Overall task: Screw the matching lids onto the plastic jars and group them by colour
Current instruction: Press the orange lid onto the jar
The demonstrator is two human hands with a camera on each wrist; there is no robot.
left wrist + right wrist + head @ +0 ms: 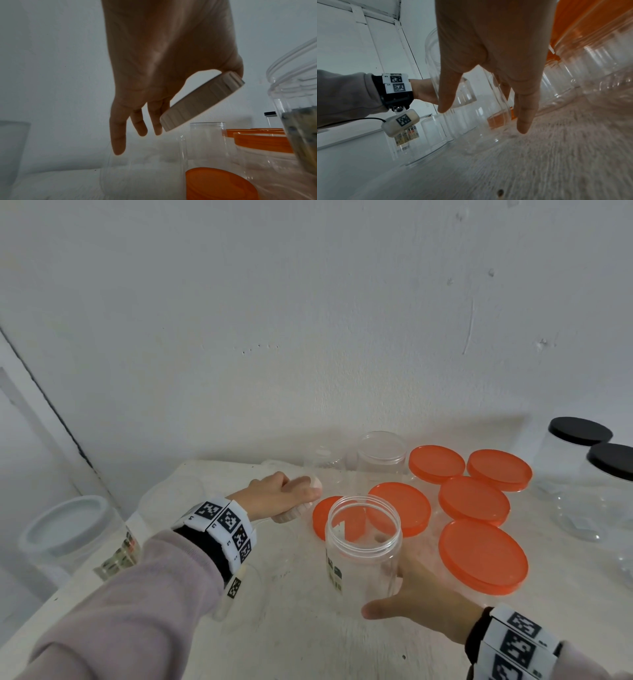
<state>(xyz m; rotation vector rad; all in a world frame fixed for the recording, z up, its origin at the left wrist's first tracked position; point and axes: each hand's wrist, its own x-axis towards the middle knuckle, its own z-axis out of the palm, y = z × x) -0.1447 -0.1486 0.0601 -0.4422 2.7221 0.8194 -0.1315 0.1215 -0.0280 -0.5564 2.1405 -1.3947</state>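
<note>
My head view was evenly, softly lit, with faint shadows on the wall (pixel 342 302). Both wrist views ran dim; the right one smeared the desk (pixel 556 162) with motion blur.

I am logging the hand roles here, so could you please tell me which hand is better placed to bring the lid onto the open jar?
The left hand, probably: it already holds the white lid, while the right hand steadies the open jar.
</note>
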